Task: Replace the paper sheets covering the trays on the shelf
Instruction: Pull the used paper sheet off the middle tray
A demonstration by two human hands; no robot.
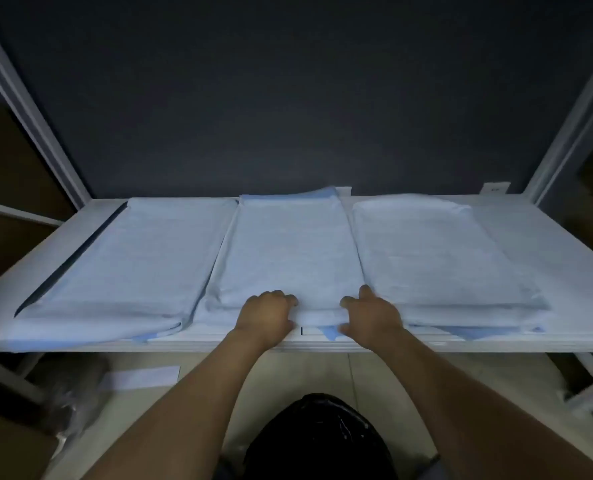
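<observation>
Paper sheets lie over three trays side by side on the shelf. Nearest, below the forearms, sits a black bag; its contents cannot be made out.

At the shelf's front edge the left grip and right grip are both clenched, fingers curled round the near edge of the middle paper sheet. Whether the tray rim is caught in them too is hidden.

The sheet looks light, thin and limp, with a blue backing showing at its lower edge. It would probably tear or crumple if pulled from one spot, so two spread holds on the near edge suit it.

The left paper sheet leaves a dark strip of the left tray bare. The right paper sheet hides its tray wholly. What the trays hold is covered.
</observation>
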